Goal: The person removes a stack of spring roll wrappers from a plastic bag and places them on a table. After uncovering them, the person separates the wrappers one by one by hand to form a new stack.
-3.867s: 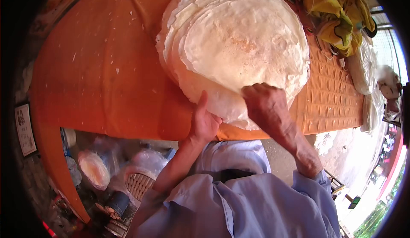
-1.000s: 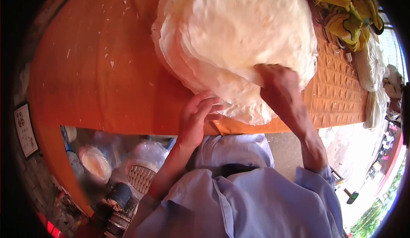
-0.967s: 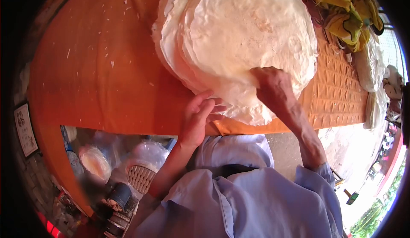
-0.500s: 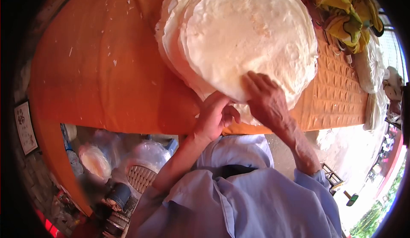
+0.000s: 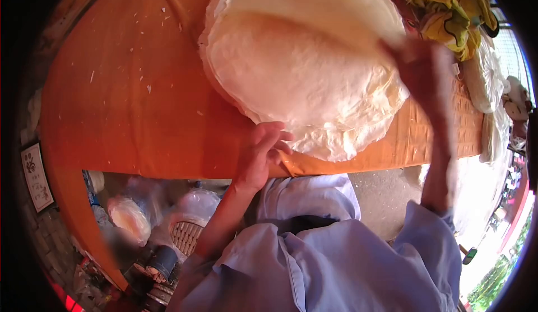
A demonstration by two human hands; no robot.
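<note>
Sheets (image 5: 297,71) beside left hand (image 5: 259,156), fingers (image 5: 271,126) loosely parted; right hand (image 5: 423,63) blurred, grip unclear.

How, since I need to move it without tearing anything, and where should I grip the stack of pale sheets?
I'd slide flat palms under the bottom of the stack from its left and right sides. It is wide and round, and its thin near edge is crinkled, so pinching there would likely tear it.

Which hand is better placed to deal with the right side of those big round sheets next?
Probably the right hand: though blurred, it is already by that side of the round sheets. The left hand is at their near edge, farther away.
</note>
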